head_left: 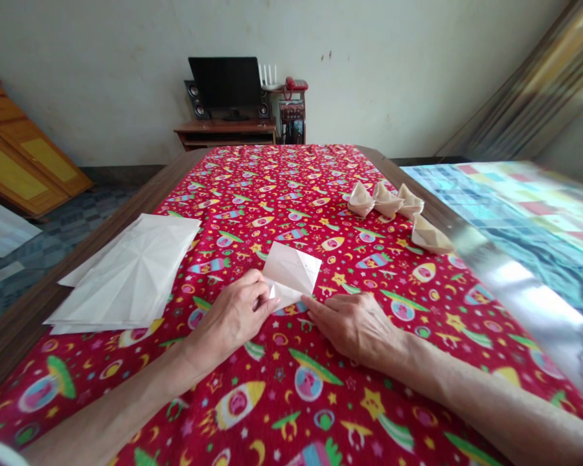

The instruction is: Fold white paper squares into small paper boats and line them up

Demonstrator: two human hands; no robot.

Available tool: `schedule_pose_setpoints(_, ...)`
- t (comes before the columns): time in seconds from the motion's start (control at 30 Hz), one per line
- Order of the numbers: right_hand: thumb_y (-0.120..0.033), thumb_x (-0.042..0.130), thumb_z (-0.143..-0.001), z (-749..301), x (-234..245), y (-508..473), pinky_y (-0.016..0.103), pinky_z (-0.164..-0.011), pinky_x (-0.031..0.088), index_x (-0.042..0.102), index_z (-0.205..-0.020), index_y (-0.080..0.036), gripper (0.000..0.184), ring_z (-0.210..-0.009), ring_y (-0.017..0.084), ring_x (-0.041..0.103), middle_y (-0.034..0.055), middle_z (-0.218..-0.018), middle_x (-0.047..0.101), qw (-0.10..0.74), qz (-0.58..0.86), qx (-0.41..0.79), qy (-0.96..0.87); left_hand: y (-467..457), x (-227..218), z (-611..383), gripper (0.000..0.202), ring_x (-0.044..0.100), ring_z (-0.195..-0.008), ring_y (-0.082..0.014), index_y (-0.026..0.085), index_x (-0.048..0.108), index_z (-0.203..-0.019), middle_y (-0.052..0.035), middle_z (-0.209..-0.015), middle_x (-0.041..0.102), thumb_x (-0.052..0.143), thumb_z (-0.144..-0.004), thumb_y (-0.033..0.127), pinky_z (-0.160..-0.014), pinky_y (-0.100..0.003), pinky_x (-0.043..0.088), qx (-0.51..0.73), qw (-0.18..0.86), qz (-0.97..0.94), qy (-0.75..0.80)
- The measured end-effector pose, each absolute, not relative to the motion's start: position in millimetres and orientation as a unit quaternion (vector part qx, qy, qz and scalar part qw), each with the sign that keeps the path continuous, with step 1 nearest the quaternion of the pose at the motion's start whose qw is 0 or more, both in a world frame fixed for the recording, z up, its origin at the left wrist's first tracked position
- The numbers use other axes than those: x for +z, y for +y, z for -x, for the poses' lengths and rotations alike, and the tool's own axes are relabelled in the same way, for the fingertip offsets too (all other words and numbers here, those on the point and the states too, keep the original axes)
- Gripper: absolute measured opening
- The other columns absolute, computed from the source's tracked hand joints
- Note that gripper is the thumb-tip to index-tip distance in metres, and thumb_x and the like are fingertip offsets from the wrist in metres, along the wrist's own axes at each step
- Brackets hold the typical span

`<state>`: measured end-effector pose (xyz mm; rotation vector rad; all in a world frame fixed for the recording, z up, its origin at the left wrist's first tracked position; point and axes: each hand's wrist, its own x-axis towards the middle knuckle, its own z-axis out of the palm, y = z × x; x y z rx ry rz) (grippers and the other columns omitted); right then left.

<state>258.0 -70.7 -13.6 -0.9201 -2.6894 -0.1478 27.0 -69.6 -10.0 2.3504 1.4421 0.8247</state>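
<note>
A small folded sheet of white paper (293, 268) lies on the red patterned cloth, its near edge turned up in a flap. My left hand (240, 304) is closed on the flap's left end, thumb and fingers pinching it. At the flap's right corner, my right hand (352, 323) presses with its index fingertip; its other fingers are curled under and partly hidden. To the left lies a stack of larger creased white sheets (131, 278). Several folded paper shapes, like little boats (387, 199), stand at the right side of the cloth.
The cloth (291, 401) covers a long dark wooden table (126, 223). Beyond its far end stand a monitor (226, 83) with speakers, a white router and a red telephone (295, 84). A bed with patterned bedding (510, 207) is at the right, an orange cabinet (29, 149) at the left.
</note>
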Motion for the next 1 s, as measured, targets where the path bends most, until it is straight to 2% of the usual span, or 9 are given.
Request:
schedule_pose_setpoints(0.7, -0.022, 0.041, -0.094, -256.6, -15.0, -68.9, 0.026, -0.046, 0.020, 0.063, -0.104, -0.017, 0.026, -0.046, 0.008, 0.050, -0.0008, -0.058, 0.063, 0.169, 0.338, -0.038, -0.925, -66.7, -13.5, -24.0, 0.027, 0.042, -0.054, -0.0068, 0.017, 0.044, -0.058, 0.0036, -0.067, 0.043, 0.059, -0.081, 0.016, -0.054, -0.020, 0.038, 0.293, 0.116, -0.811, 0.493)
schedule_pose_setpoints(0.8, -0.023, 0.040, -0.094, -256.0, -13.8, -69.1, 0.026, -0.047, 0.020, 0.063, -0.104, -0.016, 0.026, -0.047, 0.008, 0.049, -0.0004, -0.058, 0.063, 0.168, 0.338, -0.030, -0.925, -68.1, -14.3, -25.0, 0.009, 0.048, -0.055, -0.0081, 0.018, 0.052, -0.076, 0.0022, -0.077, 0.049, 0.060, -0.079, 0.017, -0.055, -0.022, 0.043, 0.294, 0.085, -0.799, 0.518)
schedule_pose_setpoints(0.83, -0.023, 0.040, -0.094, -255.9, -13.6, -69.2, 0.026, -0.047, 0.020, 0.063, -0.104, -0.017, 0.026, -0.046, 0.008, 0.049, -0.0004, -0.058, 0.063, 0.168, 0.339, -0.030, -0.925, -69.1, -14.3, -25.4, 0.009, 0.052, -0.060, -0.0095, 0.018, 0.055, -0.088, 0.0004, -0.085, 0.052, 0.060, -0.080, 0.018, -0.058, -0.023, 0.046, 0.288, 0.070, -0.802, 0.519)
schedule_pose_setpoints(0.9, -0.023, 0.041, -0.094, -256.0, -13.6, -69.4, 0.026, -0.046, 0.019, 0.063, -0.105, -0.017, 0.025, -0.046, 0.008, 0.049, -0.0006, -0.058, 0.063, 0.163, 0.342, -0.033, -0.925, -71.7, -13.3, -26.5, 0.025, 0.059, -0.077, -0.0131, 0.021, 0.055, -0.110, -0.0033, -0.102, 0.055, 0.056, -0.085, 0.017, -0.067, -0.025, 0.051, 0.267, 0.039, -0.826, 0.495)
schedule_pose_setpoints(1.0, -0.022, 0.042, -0.093, -256.4, -14.7, -69.5, 0.027, -0.046, 0.019, 0.062, -0.108, -0.018, 0.025, -0.048, 0.008, 0.051, -0.0007, -0.061, 0.064, 0.153, 0.341, -0.030, -0.927, -76.6, -8.8, -28.9, 0.033, 0.057, -0.101, -0.0166, 0.027, 0.054, -0.121, -0.0021, -0.118, 0.057, 0.048, -0.091, 0.014, -0.086, -0.030, 0.049, 0.211, 0.007, -0.886, 0.413)
